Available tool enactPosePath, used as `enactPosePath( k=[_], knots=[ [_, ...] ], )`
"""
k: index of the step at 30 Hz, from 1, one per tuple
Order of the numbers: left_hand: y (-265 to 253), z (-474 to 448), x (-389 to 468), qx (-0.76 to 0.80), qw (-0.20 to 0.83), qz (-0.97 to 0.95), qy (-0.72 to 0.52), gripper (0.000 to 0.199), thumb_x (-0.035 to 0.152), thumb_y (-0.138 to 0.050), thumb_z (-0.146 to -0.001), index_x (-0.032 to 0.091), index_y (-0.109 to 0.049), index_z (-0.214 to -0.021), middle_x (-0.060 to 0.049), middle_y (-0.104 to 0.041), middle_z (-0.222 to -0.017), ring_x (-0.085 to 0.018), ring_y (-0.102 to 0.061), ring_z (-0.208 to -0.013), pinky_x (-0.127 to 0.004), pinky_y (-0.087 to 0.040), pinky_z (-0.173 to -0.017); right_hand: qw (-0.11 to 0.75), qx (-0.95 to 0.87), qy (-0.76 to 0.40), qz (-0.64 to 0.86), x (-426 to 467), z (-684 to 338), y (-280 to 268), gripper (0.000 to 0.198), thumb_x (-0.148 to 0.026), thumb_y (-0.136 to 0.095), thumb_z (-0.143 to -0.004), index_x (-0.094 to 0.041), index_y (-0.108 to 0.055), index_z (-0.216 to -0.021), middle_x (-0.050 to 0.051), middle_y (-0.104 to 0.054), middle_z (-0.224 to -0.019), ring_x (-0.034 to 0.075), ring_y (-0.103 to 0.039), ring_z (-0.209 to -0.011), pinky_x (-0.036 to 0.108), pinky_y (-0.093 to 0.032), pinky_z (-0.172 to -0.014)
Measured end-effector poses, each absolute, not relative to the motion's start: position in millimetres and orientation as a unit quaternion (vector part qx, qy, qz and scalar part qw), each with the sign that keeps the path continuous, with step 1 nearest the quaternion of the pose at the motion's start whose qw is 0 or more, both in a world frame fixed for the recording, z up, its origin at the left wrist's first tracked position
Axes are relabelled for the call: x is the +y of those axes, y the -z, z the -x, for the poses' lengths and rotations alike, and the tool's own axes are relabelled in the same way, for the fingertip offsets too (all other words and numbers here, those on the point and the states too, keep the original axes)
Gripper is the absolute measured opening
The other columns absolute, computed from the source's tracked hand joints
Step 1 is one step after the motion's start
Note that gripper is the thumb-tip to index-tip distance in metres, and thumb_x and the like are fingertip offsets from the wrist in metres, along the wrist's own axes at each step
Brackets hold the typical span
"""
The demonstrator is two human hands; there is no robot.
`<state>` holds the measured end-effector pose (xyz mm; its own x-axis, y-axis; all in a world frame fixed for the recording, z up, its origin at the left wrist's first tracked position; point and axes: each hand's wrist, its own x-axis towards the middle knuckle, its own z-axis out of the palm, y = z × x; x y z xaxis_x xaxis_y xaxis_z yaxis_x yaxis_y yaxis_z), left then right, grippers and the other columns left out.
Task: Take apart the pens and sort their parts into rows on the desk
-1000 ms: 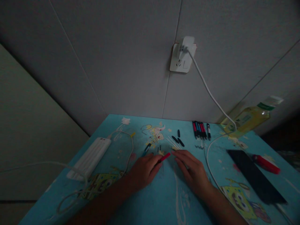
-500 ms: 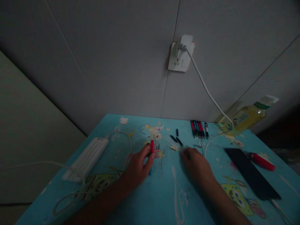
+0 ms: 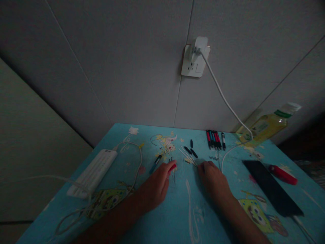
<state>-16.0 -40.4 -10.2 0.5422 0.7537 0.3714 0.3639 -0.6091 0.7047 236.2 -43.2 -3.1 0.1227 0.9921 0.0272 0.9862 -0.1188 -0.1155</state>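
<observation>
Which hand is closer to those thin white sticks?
Right. The right hand is at the near ends of the white sticks; the left hand is farther off, to their left, holding a red piece.

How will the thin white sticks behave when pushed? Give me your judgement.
The thin white sticks are probably light, being so slender. They lie straight, so they are likely fairly stiff. Loosely fanned out by the right hand, they may scatter or roll if pushed.
</observation>
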Motion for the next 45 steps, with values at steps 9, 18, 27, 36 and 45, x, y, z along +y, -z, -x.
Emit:
enactPosePath(
  k=[9,18,27,36,45],
  knots=[
    [9.2,16.9,-41.4,0.324,0.255,-0.877,-0.248,0.048,0.020,-0.036,-0.102,0.028,-0.027,-0.149,-0.007,-0.061,-0.126,-0.020,-0.061,-0.112,-0.039,-0.051,-0.096,0.017,-0.675,-0.004,0.738,-45.6,-236.4,9.0,0.029,-0.024,-0.034,-0.101,-0.017,-0.060,-0.092,0.012,-0.064,-0.096,0.025,-0.066,-0.083,0.030,-0.040,-0.061],
    [1.4,20.9,-43.9,0.315,0.174,-0.909,-0.210,0.036,0.016,-0.037,-0.099,0.022,-0.046,-0.133,-0.007,-0.063,-0.106,-0.019,-0.064,-0.091,-0.032,-0.054,-0.078,0.252,-0.656,-0.141,0.697,-43.5,-233.7,-6.0,0.024,-0.032,-0.039,-0.099,-0.018,-0.059,-0.099,0.010,-0.068,-0.090,0.023,-0.065,-0.081,0.031,-0.045,-0.073],
    [3.4,19.7,-43.8,0.274,0.059,-0.950,-0.137,0.022,0.028,-0.040,-0.102,0.023,-0.061,-0.104,0.001,-0.061,-0.075,-0.012,-0.061,-0.065,-0.022,-0.045,-0.058,0.487,-0.551,-0.436,0.518,-62.7,-202.2,-19.2,0.025,-0.043,-0.053,-0.095,-0.022,-0.063,-0.106,0.001,-0.062,-0.083,0.017,-0.058,-0.079,0.028,-0.046,-0.075],
    [3.7,20.1,-42.2,0.314,0.096,-0.934,-0.140,0.024,0.032,-0.040,-0.102,0.021,-0.061,-0.110,-0.003,-0.067,-0.085,-0.018,-0.066,-0.072,-0.029,-0.051,-0.065,0.538,-0.532,-0.491,0.432,-75.3,-176.6,-14.8,0.010,-0.033,-0.059,-0.095,-0.023,-0.060,-0.094,0.002,-0.067,-0.090,0.016,-0.063,-0.085,0.028,-0.048,-0.082],
    [1.1,19.9,-39.4,0.349,0.181,-0.900,-0.188,0.027,0.029,-0.038,-0.103,0.021,-0.055,-0.124,-0.004,-0.071,-0.095,-0.020,-0.069,-0.082,-0.031,-0.054,-0.073,0.531,-0.559,-0.447,0.453,-75.2,-177.6,-7.7,0.007,-0.029,-0.062,-0.094,-0.023,-0.062,-0.098,0.002,-0.069,-0.093,0.017,-0.065,-0.091,0.031,-0.049,-0.086]
  ],
)
